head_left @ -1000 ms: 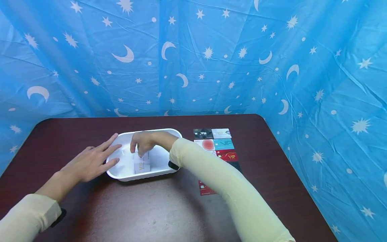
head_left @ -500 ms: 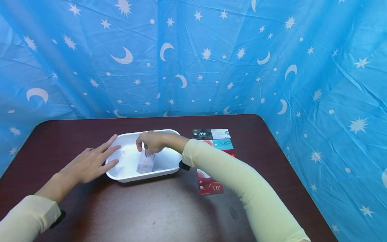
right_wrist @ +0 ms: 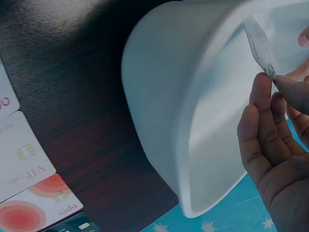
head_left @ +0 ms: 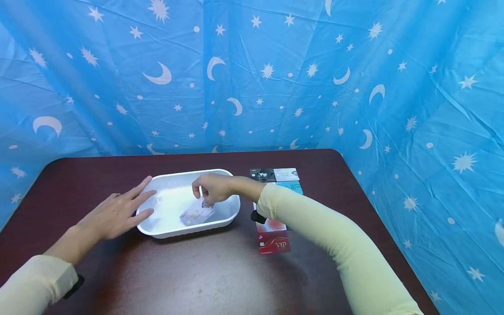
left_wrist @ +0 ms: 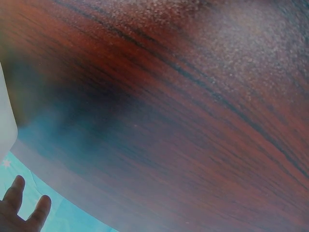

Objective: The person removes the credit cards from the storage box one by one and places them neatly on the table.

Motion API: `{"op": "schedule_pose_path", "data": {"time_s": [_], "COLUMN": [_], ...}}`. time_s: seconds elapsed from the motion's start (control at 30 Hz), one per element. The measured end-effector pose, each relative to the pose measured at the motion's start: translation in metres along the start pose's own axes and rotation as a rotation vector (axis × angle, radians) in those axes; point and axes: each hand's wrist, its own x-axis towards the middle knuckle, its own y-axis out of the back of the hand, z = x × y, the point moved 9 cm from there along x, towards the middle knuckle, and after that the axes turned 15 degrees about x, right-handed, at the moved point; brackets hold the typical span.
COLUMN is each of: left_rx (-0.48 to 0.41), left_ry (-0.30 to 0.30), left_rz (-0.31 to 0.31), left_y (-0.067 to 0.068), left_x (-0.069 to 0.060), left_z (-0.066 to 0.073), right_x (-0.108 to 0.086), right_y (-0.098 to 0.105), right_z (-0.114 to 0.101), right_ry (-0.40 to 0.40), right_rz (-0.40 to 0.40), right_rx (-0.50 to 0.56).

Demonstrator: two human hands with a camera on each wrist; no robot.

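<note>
In the head view a white plastic tray (head_left: 167, 201) stands on the dark table. My left hand (head_left: 112, 214) rests spread at its left end, fingers straight across the rim. Inside the tray, my right hand (head_left: 215, 189) pinches a whitish VIP card (head_left: 194, 214) by one end, the card tilted toward the near wall. From the right wrist, the card (right_wrist: 258, 46) shows edge-on between thumb and fingertip of the right hand (right_wrist: 277, 130). Only two fingers (left_wrist: 42, 208) of the left hand show in its own wrist view.
Right of the tray, cards lie in two columns, among them a black Vip card (head_left: 262, 175), a silvery card (head_left: 286, 174) and a red VIP card (head_left: 274, 243). My right sleeve (head_left: 323, 218) covers part of them. A blue star-patterned curtain (head_left: 252, 74) hangs behind the table.
My right hand has moved right inside the tray, and the pinched card has come with it, turning from upright to slanted. The left hand has stayed at the rim.
</note>
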Motion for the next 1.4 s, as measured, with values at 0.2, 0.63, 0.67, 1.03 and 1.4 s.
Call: {"op": "schedule_pose_path", "data": {"time_s": [0.2,0.63,0.67,1.03,1.4], "left_rx": [-0.004,-0.009,-0.01,-0.01,-0.013], "left_ry": [0.003,0.003,0.002,-0.001,-0.004], "left_rz": [0.002,0.009,0.011,0.001,0.005], "left_y": [-0.001,-0.001,-0.001,-0.001,-0.001], "left_x": [0.0,0.0,0.0,-0.001,-0.001], "left_z": [-0.001,-0.001,-0.001,-0.001,-0.001], "right_x": [-0.008,-0.035,-0.038,-0.073,-0.114], "right_y": [0.0,0.006,0.007,0.034,0.044], "right_z": [0.002,0.011,0.012,0.005,0.008], "right_ry": [0.03,0.077,0.077,0.073,0.104], "right_rz": [0.023,0.05,0.053,0.127,0.152], "right_rx": [0.005,0.041,0.041,0.087,0.171]}}
